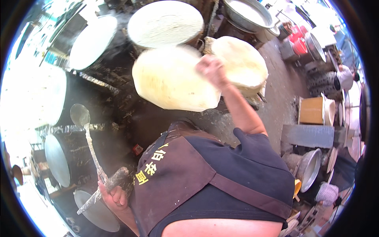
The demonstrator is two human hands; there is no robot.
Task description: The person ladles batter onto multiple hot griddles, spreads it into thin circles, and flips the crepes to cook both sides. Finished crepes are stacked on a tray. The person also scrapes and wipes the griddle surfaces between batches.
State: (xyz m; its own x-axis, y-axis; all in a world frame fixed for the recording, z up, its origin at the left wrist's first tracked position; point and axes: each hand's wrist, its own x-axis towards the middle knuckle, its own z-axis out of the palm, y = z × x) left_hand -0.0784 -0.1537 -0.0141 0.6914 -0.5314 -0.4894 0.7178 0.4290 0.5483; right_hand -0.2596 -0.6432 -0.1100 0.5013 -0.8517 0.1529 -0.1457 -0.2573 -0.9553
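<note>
My left hand (pixel 114 197) is closed around a ladle (pixel 80 115) with a long, batter-crusted handle. A crusted, stick-like tool (pixel 104 189) with a flat blade end crosses the handle in the same grip. My right hand (pixel 212 70), slightly blurred by motion, is closed at the edge of a large, thin, pale sheet of dough (pixel 173 81). That sheet spreads out to the left of the hand, with a few brown specks on it. Just right of the hand lies a round stack of similar pale sheets (pixel 241 63) on a cloth-edged stand.
Several round griddles stand around me: a whitened griddle (pixel 166 23) ahead, a pale griddle (pixel 93 42) at far left, a grey griddle (pixel 57 160) at left. A metal basin (pixel 248 14) of white contents is at far right. Boxes, pans and people line the right side.
</note>
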